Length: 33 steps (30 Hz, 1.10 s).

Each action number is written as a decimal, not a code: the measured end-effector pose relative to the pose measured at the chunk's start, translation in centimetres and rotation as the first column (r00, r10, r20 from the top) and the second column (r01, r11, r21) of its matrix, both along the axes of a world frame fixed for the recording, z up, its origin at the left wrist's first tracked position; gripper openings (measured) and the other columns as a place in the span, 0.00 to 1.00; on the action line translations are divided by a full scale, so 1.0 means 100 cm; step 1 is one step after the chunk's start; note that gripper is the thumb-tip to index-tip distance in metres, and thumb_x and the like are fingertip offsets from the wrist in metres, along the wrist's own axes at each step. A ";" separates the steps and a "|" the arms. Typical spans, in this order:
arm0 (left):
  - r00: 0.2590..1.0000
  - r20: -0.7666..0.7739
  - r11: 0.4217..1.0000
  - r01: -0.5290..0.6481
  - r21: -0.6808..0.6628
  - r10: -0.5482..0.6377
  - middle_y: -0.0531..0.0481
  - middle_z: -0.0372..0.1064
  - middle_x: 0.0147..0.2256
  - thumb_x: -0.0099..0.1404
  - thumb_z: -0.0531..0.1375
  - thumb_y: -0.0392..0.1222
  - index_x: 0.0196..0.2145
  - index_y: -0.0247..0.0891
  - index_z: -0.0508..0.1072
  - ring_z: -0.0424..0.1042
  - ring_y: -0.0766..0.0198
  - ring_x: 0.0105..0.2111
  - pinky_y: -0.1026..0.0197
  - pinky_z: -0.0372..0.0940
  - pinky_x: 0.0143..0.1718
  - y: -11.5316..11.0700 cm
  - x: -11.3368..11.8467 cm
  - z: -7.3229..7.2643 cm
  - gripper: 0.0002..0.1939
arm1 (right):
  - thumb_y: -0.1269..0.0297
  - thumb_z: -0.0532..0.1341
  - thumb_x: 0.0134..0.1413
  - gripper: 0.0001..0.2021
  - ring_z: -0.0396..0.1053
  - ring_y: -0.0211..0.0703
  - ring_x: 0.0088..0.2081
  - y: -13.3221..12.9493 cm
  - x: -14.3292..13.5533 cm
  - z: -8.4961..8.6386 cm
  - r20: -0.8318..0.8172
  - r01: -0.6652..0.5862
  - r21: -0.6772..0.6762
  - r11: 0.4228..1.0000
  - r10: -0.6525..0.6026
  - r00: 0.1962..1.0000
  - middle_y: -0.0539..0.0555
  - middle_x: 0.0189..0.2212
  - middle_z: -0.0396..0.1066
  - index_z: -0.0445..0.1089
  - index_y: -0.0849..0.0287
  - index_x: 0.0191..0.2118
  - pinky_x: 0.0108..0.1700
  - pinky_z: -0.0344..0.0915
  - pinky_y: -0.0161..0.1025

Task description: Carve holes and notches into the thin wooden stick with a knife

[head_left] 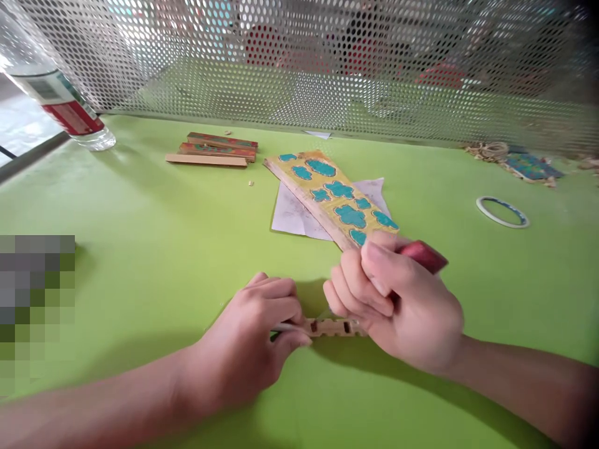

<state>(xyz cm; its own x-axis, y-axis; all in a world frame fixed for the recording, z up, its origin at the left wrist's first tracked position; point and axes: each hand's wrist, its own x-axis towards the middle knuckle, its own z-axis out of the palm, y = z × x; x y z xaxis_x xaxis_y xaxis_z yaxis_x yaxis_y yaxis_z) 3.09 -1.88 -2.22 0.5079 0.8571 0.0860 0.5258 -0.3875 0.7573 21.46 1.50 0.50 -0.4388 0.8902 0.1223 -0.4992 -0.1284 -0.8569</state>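
Note:
My left hand [253,330] pinches one end of a narrow wooden strip [330,328] with notches along its edges and dark slots in its face. The strip is low over the green table, and its right end disappears behind my other hand. My right hand [402,305] is closed in a fist around a tool with a red handle [425,256]; the handle's end sticks out past the thumb, and the working end is hidden. Just beyond this fist, a yellow board [309,187] painted with blue shapes lies slanted across a white sheet of paper [291,215].
Several wooden strips [218,149], some painted, lie at the back left. A plastic bottle [70,103] stands at the far left corner. To the right are a tape roll [503,212], a coil of cord [487,151] and a painted blue piece [533,167]. A perforated screen [299,75] borders the back.

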 end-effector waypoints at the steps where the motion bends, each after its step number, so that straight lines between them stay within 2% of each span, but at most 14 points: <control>1: 1.000 0.011 1.000 0.000 -0.001 0.000 0.55 0.67 0.29 0.61 0.63 0.28 0.27 0.37 0.72 0.64 0.67 0.30 0.60 0.55 0.39 0.000 0.000 0.000 0.08 | 0.64 0.58 0.61 0.20 0.51 0.31 0.17 -0.002 0.000 0.002 0.013 -0.032 0.034 0.999 0.031 0.999 0.43 0.14 0.52 0.55 0.58 0.19 0.22 0.56 0.34; 5: 0.999 0.052 1.000 0.002 -0.003 -0.001 0.56 0.65 0.26 0.59 0.61 0.24 0.24 0.36 0.69 0.62 0.68 0.28 0.60 0.54 0.37 -0.001 0.001 0.000 0.11 | 0.63 0.60 0.61 0.20 0.53 0.32 0.18 -0.016 0.000 0.007 0.131 -0.073 0.164 0.984 0.052 0.990 0.44 0.15 0.54 0.55 0.57 0.20 0.22 0.56 0.35; 7: 0.999 0.051 1.000 0.008 0.002 -0.008 0.55 0.63 0.26 0.59 0.60 0.24 0.23 0.35 0.67 0.60 0.68 0.28 0.60 0.53 0.36 0.000 0.001 0.000 0.12 | 0.61 0.61 0.61 0.22 0.53 0.32 0.18 -0.022 0.002 0.007 0.227 -0.091 0.282 0.955 0.026 0.973 0.44 0.15 0.54 0.53 0.57 0.20 0.21 0.56 0.34; 9: 0.999 0.037 1.000 0.016 0.010 -0.016 0.55 0.63 0.26 0.59 0.59 0.24 0.24 0.36 0.68 0.60 0.68 0.28 0.60 0.53 0.36 0.000 0.001 0.000 0.11 | 0.60 0.59 0.63 0.22 0.55 0.33 0.19 -0.025 0.005 0.005 0.301 -0.164 0.435 0.886 0.028 0.953 0.44 0.16 0.55 0.51 0.56 0.20 0.24 0.60 0.34; 12: 1.000 0.012 1.000 0.017 0.020 -0.018 0.54 0.64 0.28 0.60 0.59 0.25 0.26 0.36 0.72 0.60 0.68 0.29 0.60 0.53 0.37 -0.001 0.000 -0.001 0.09 | 0.62 0.55 0.66 0.18 0.61 0.35 0.23 -0.021 0.013 0.000 0.379 -0.396 0.558 0.730 0.201 0.903 0.46 0.20 0.61 0.54 0.55 0.23 0.33 0.67 0.35; 14: 1.000 -0.003 1.000 0.017 0.025 -0.017 0.54 0.65 0.28 0.60 0.60 0.25 0.27 0.36 0.73 0.60 0.68 0.29 0.60 0.54 0.38 -0.001 0.000 -0.002 0.09 | 0.63 0.55 0.65 0.17 0.64 0.35 0.25 -0.017 0.016 -0.002 0.405 -0.471 0.554 0.686 0.272 0.873 0.47 0.21 0.62 0.55 0.55 0.24 0.36 0.68 0.34; 17: 1.000 -0.017 0.999 0.022 0.028 -0.022 0.54 0.65 0.28 0.60 0.60 0.25 0.27 0.36 0.74 0.60 0.67 0.29 0.60 0.54 0.38 -0.001 0.000 -0.003 0.09 | 0.69 0.58 0.62 0.15 0.66 0.35 0.26 -0.013 0.017 0.002 0.416 -0.473 0.586 0.658 0.256 0.872 0.47 0.22 0.64 0.57 0.55 0.23 0.37 0.69 0.34; 19: 0.999 -0.019 0.999 0.030 0.028 -0.030 0.54 0.65 0.28 0.60 0.60 0.26 0.28 0.36 0.74 0.60 0.67 0.29 0.60 0.54 0.38 -0.002 -0.001 -0.003 0.09 | 0.67 0.60 0.60 0.17 0.66 0.35 0.24 -0.012 0.016 0.008 0.459 -0.508 0.533 0.677 0.274 0.846 0.47 0.20 0.63 0.57 0.55 0.21 0.35 0.68 0.34; 21: 0.999 -0.028 0.999 0.041 0.025 -0.041 0.53 0.65 0.29 0.61 0.59 0.26 0.28 0.36 0.74 0.61 0.66 0.29 0.59 0.54 0.38 -0.001 -0.001 -0.002 0.08 | 0.62 0.61 0.60 0.19 0.65 0.37 0.23 -0.011 0.016 0.015 0.518 -0.577 0.404 0.709 0.342 0.784 0.47 0.18 0.62 0.57 0.54 0.20 0.33 0.68 0.35; 23: 0.998 -0.045 0.999 0.050 0.021 -0.049 0.52 0.66 0.29 0.62 0.59 0.27 0.29 0.36 0.75 0.61 0.65 0.30 0.58 0.54 0.38 -0.001 -0.002 -0.001 0.08 | 0.57 0.61 0.60 0.20 0.66 0.38 0.24 -0.009 0.017 0.019 0.557 -0.630 0.312 0.711 0.400 0.727 0.48 0.18 0.62 0.58 0.53 0.20 0.34 0.68 0.37; 25: 0.997 -0.057 0.998 0.060 0.020 -0.059 0.51 0.66 0.29 0.62 0.59 0.27 0.29 0.36 0.75 0.61 0.65 0.29 0.58 0.54 0.38 0.000 -0.002 0.000 0.08 | 0.54 0.61 0.60 0.19 0.67 0.39 0.26 -0.007 0.018 0.020 0.565 -0.640 0.281 0.715 0.416 0.713 0.49 0.19 0.63 0.59 0.53 0.21 0.35 0.68 0.37; 29: 0.996 -0.059 0.998 0.067 0.014 -0.066 0.51 0.66 0.29 0.63 0.58 0.28 0.29 0.36 0.74 0.60 0.64 0.29 0.58 0.54 0.38 0.000 -0.001 0.000 0.08 | 0.52 0.61 0.59 0.21 0.66 0.37 0.24 -0.009 0.017 0.011 0.484 -0.622 0.292 0.727 0.448 0.752 0.48 0.18 0.63 0.58 0.53 0.19 0.33 0.69 0.37; 31: 0.997 -0.051 0.998 0.062 0.009 -0.062 0.51 0.66 0.30 0.62 0.59 0.28 0.29 0.35 0.74 0.61 0.65 0.29 0.58 0.54 0.38 0.000 -0.001 0.000 0.08 | 0.53 0.62 0.58 0.22 0.62 0.37 0.22 -0.016 0.013 0.007 0.445 -0.525 0.328 0.785 0.362 0.819 0.47 0.17 0.60 0.56 0.54 0.18 0.31 0.67 0.37; 33: 0.997 -0.040 0.998 0.059 0.003 -0.058 0.52 0.66 0.30 0.62 0.59 0.27 0.28 0.35 0.73 0.61 0.65 0.30 0.58 0.53 0.38 0.000 0.000 -0.001 0.07 | 0.55 0.63 0.57 0.24 0.58 0.36 0.19 -0.025 0.008 0.008 0.410 -0.352 0.363 0.863 0.192 0.892 0.46 0.15 0.56 0.52 0.54 0.17 0.29 0.65 0.38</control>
<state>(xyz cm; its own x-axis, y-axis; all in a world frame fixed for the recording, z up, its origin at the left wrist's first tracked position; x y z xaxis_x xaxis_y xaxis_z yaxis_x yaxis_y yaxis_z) 3.06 -1.87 -2.31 0.5603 0.8256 0.0676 0.5321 -0.4212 0.7344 22.31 -0.96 1.26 -0.7397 0.6267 0.2453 -0.1562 0.1946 -0.9684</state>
